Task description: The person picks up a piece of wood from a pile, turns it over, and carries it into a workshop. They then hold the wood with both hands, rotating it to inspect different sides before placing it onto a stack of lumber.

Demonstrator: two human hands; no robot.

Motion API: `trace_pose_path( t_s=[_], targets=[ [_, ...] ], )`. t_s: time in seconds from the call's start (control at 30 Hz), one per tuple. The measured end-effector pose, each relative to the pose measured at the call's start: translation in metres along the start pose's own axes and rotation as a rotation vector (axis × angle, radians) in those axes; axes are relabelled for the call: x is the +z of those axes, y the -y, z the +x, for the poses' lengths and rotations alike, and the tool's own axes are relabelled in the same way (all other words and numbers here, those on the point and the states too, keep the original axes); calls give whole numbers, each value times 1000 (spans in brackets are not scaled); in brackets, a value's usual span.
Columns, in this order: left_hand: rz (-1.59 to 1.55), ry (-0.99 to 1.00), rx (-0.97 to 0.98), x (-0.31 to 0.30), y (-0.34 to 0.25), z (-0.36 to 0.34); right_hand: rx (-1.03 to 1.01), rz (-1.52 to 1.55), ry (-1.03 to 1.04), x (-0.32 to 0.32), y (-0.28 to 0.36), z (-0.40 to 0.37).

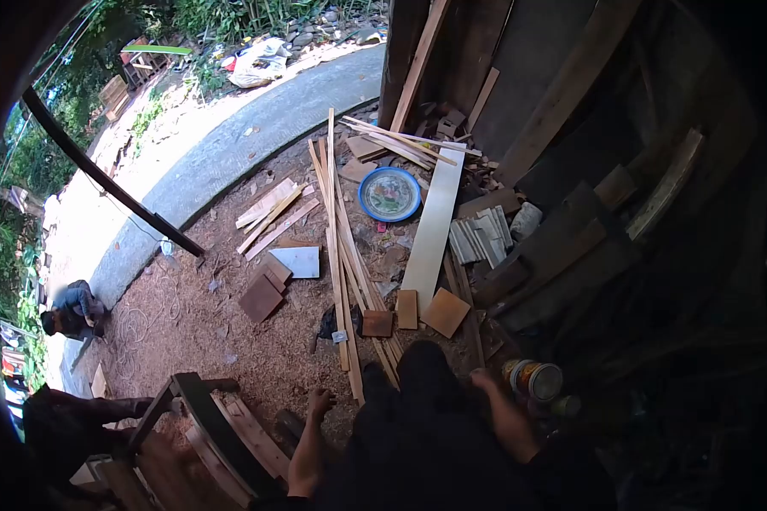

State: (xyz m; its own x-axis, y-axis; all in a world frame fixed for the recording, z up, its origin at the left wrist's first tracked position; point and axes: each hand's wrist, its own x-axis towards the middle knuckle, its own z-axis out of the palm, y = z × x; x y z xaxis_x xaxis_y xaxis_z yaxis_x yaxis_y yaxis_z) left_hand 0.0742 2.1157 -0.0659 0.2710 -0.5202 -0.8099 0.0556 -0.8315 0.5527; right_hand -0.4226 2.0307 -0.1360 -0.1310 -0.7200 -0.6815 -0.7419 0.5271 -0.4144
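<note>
Left hand (320, 404): in front of the seated or crouched wearer, beside the near ends of the strips; fingers bent, nothing visible in them; whether clenched or relaxed, cannot tell.
Right hand (483, 381): by the right knee, just beside the tins; fingers partly lost in shade, no object seen in them; grip cannot be told.
Long wood strips (332, 255): loose bundle on the shavings-strewn ground (222, 341), near ends by the left knee, far ends toward the edge of the concrete path (256, 128). Judged light singly, springy along their length, apt to splinter; best taken one at a time near the middle, where they balance.
Brown square (377, 323): flat across the strips; probably slides if they shift; pinch by opposite edges.
Paler pieces (407, 309) (446, 312): at the near end of the wide board, one upright to view, one turned cornerwise; likely stiff and easy for one hand, held at the edges.
Wide board (435, 221): pale, long, flat; probably stiff and heavier than a strip; one hand on each long edge.
Tins (540, 381): grouped right of the right hand; rigid, weight unknown, contents unseen; grasp round the sides.
Round tray (389, 193): blue-rimmed, between strips and board; likely light, perhaps slick; lift by opposite rims.
</note>
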Motion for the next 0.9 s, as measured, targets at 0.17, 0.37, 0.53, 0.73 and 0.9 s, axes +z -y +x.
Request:
trace_pose_path(
  t_s=[0.17,0.37,0.53,0.73,0.9],
  targets=[
    [72,12,67,-30,-85,41,94,95,7,20,55,32],
    [200,170,-10,-36,-198,118,374,553,144,-5,167,48],
    [212,202,-75,-38,-284,201,118,413,0,-4,199,205],
    [517,318,-70,-34,-429,290,290,789,-45,-83,340,240],
    [282,269,223,42,-592,304,168,1068,-106,-174,432,276]
  ],
)
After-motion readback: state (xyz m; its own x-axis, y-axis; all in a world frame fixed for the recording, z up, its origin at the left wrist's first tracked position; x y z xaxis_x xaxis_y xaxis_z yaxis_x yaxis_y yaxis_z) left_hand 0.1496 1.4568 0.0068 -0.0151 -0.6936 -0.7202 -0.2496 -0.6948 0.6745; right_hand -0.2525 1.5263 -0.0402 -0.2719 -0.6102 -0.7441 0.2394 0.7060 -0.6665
